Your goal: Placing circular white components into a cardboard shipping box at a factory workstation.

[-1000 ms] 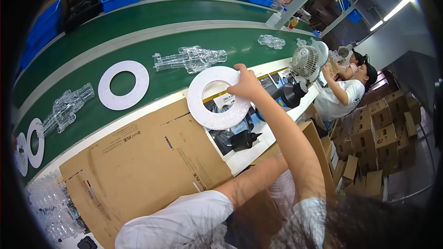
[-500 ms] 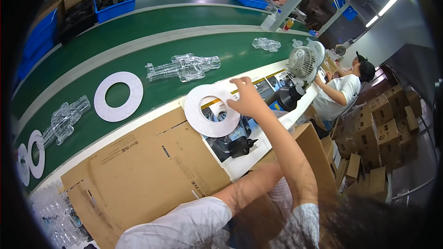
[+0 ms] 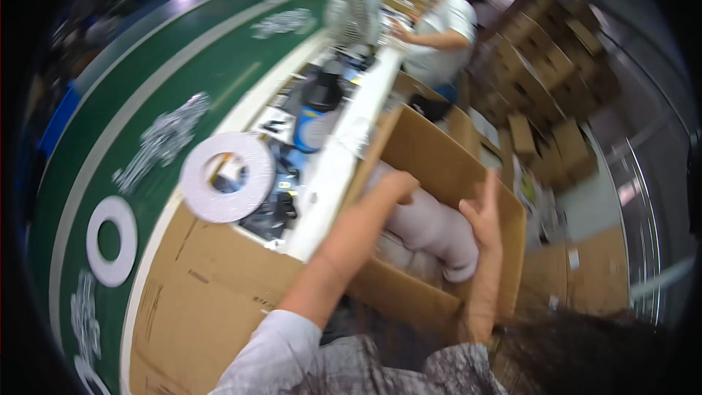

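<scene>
Both my hands are at an open cardboard box [image 3: 439, 148] standing beside the table. Inside lie pale, rounded, ribbed bundles [image 3: 428, 225]; motion blur hides exactly what they are made of. My left hand [image 3: 398, 189] rests at the upper left of the nearest bundle, its fingers curled and smeared. On the bundle's right side is my right hand [image 3: 484, 212], thumb and fingers stretched apart. A flat white ring [image 3: 194, 184] lies on the table, left of the box and apart from both hands, partly over printed sheets and dark parts.
A flattened cardboard sheet [image 3: 212, 292] covers the near table. On the green conveyor [image 3: 157, 102] are clear plastic pieces [image 3: 167, 139] and another white ring [image 3: 95, 241]. A fan [image 3: 355, 14] stands farther off, near a co-worker [image 3: 446, 25]. Cartons [image 3: 545, 66] are stacked at right.
The view has swung right towards the box. My right hand has left the white ring, which stays on the table, and moved into the box. My left hand now shows there too.
</scene>
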`<move>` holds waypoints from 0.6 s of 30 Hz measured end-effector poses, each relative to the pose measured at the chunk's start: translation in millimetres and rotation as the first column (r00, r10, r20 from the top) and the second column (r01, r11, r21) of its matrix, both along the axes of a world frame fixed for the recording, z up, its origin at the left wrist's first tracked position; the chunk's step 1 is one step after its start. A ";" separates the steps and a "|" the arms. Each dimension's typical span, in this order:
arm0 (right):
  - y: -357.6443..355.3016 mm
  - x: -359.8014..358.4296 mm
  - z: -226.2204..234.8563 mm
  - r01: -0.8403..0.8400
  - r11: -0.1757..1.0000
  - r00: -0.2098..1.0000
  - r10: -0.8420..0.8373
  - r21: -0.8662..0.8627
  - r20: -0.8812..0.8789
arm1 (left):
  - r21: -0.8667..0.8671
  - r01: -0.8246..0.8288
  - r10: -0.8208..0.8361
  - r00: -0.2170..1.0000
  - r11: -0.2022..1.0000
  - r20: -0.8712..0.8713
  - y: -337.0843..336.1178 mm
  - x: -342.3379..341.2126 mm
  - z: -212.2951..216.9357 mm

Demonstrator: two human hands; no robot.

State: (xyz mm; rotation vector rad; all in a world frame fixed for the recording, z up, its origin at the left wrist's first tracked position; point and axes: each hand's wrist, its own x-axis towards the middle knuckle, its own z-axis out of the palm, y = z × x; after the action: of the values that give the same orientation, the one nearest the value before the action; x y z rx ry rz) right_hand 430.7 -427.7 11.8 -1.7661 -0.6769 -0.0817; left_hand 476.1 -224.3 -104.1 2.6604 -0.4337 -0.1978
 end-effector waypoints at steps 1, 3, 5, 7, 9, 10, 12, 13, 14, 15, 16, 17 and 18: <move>-17.2 14.3 -30.3 -0.107 0.973 0.906 0.179 0.203 -0.384 | -0.064 -0.080 0.081 0.997 0.995 0.017 8.0 -4.4 -12.1; -48.1 27.6 -47.0 -0.074 0.906 0.620 0.369 0.416 -0.693 | 0.034 -0.006 0.007 1.000 0.999 -0.021 7.1 -5.1 10.6; -47.0 24.8 -48.9 0.003 0.912 0.571 0.335 0.411 -0.749 | 0.038 -0.057 0.055 0.998 0.998 0.039 1.3 -13.9 32.8; -35.1 17.9 -35.6 -0.051 0.805 0.532 0.523 0.591 -0.666 | 0.024 -0.134 0.130 0.984 0.991 0.118 -3.0 -24.1 47.9; -26.8 17.9 -39.8 -0.025 0.775 0.494 0.559 0.632 -0.666 | 0.092 -0.195 0.174 0.965 0.977 0.197 -2.5 -20.4 49.1; -22.7 16.7 -42.0 -0.017 0.752 0.448 0.595 0.659 -0.667 | 0.020 -0.276 0.253 0.907 0.961 0.335 -6.2 -20.2 47.1; -23.3 14.8 -52.2 0.050 0.749 0.457 0.571 0.660 -0.682 | -0.058 -0.308 0.300 0.840 0.949 0.453 -22.2 -25.6 63.7; -25.8 16.1 -61.9 0.101 0.730 0.416 0.586 0.676 -0.695 | -0.299 -0.168 0.323 0.730 0.939 0.603 -34.0 -27.4 76.9; -26.4 18.7 -71.8 0.144 0.709 0.374 0.608 0.691 -0.701 | -0.493 0.021 0.387 0.589 0.870 0.709 -42.6 -31.5 90.7; -28.6 22.6 -86.3 0.193 0.451 0.238 0.840 0.871 -0.488 | -0.337 0.240 0.143 0.582 0.910 0.800 -55.2 -39.2 95.5; -37.1 30.8 -95.3 0.210 0.444 0.264 0.832 0.871 -0.488 | -0.167 0.449 -0.100 0.514 0.878 0.852 -66.3 -44.2 96.8; -17.8 28.6 -91.2 0.229 0.417 0.250 0.848 0.880 -0.467 | -0.235 0.383 -0.142 0.737 0.893 0.660 -60.3 -34.4 60.1; -2.4 21.8 -84.5 0.248 0.395 0.230 0.863 0.885 -0.450 | -0.238 0.365 -0.135 0.753 0.900 0.644 -48.8 -29.5 37.0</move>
State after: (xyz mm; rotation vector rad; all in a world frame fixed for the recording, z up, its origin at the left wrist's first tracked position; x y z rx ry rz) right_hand 452.5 -430.2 -72.7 -0.2587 -0.0393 0.8537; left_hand 446.6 -273.0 -67.1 2.2348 -0.9453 0.6447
